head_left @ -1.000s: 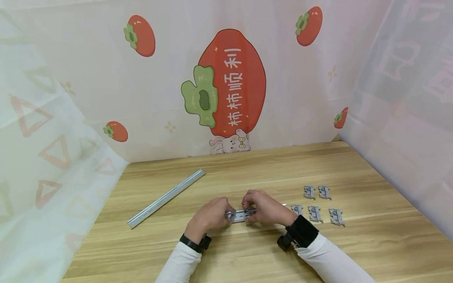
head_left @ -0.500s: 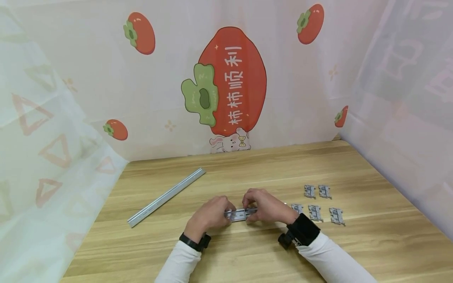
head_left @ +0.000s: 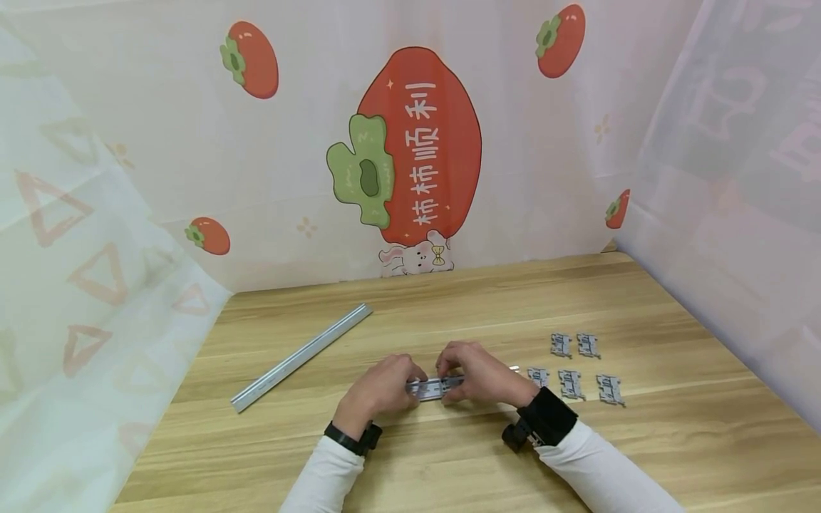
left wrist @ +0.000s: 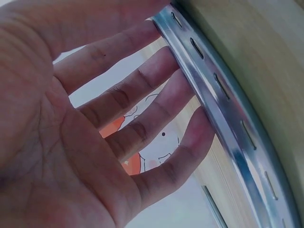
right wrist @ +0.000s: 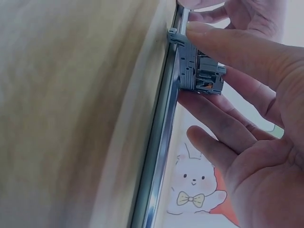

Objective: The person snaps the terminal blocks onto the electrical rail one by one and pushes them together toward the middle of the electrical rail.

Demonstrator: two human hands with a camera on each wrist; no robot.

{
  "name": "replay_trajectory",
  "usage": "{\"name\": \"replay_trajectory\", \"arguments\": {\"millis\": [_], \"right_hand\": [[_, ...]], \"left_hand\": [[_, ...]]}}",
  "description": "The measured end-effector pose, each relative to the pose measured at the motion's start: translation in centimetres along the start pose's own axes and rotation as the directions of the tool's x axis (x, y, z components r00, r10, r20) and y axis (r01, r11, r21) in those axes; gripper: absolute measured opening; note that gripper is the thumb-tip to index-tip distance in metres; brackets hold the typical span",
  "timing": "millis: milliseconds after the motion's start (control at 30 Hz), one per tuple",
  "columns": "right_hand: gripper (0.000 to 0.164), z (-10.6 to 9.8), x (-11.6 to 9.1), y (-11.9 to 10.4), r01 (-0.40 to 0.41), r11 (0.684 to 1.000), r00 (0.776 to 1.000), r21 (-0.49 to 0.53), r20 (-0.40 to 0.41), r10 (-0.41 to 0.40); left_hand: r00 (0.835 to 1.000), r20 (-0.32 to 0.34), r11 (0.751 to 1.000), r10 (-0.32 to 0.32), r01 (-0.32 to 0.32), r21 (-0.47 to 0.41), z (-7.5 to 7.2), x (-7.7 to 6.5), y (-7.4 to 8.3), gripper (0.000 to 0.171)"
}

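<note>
A slotted metal DIN rail (head_left: pixel 431 389) lies crosswise in front of me, mostly covered by both hands in the head view. My left hand (head_left: pixel 385 386) pinches it; in the left wrist view the fingertips line one edge of the rail (left wrist: pixel 221 104), and the thumb reaches its upper end. Further right, my right hand (head_left: pixel 484 376) grips a grey terminal block (right wrist: pixel 197 69) seated against the rail (right wrist: pixel 161 147), thumb on one side and fingers on the other. The right wrist view shows the left fingertips at the rail just beyond the block.
A second, longer-looking rail (head_left: pixel 301 358) lies slanted at the left of the wooden table (head_left: pixel 436 463). Several loose grey terminal blocks (head_left: pixel 570 383) lie right of my right hand. A printed cloth (head_left: pixel 513 178) walls the back and sides.
My right hand has shifted very slightly left along the rail with the terminal block. The left hand keeps its place, and the loose blocks lie as before.
</note>
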State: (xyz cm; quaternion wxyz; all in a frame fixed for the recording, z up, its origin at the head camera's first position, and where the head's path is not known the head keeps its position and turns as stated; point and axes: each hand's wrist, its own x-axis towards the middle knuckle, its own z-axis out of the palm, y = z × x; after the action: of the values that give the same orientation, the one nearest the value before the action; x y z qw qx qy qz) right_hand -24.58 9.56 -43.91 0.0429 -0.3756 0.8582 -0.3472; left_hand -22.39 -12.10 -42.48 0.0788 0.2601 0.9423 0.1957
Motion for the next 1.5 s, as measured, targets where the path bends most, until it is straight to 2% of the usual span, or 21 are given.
{"name": "replay_trajectory", "arguments": {"millis": [667,867,1267,1500], "right_hand": [[0.035,0.7,0.0,-0.1,0.037,0.999,0.999,0.013,-0.015,-0.037],[0.038,0.2,-0.1,-0.4,0.012,1.0,1.0,-0.007,-0.018,-0.012],[0.035,-1.0,-0.3,-0.7,-0.017,0.999,1.0,0.041,-0.008,0.017],[0.029,-2.2,-0.5,-0.5,0.007,1.0,1.0,-0.024,-0.014,-0.007]], "left_hand": [[1.0,0.012,1.0,0.006,-0.006,0.014,0.0,-0.1,0.1,0.015],[1.0,0.006,0.999,0.018,-0.018,0.027,-0.1,-0.1,0.1,0.013],[1.0,-0.005,0.999,0.03,-0.03,0.029,0.0,0.0,0.0,0.014],[1.0,-0.007,1.0,0.006,-0.006,0.024,-0.1,-0.1,0.1,0.015]]}}
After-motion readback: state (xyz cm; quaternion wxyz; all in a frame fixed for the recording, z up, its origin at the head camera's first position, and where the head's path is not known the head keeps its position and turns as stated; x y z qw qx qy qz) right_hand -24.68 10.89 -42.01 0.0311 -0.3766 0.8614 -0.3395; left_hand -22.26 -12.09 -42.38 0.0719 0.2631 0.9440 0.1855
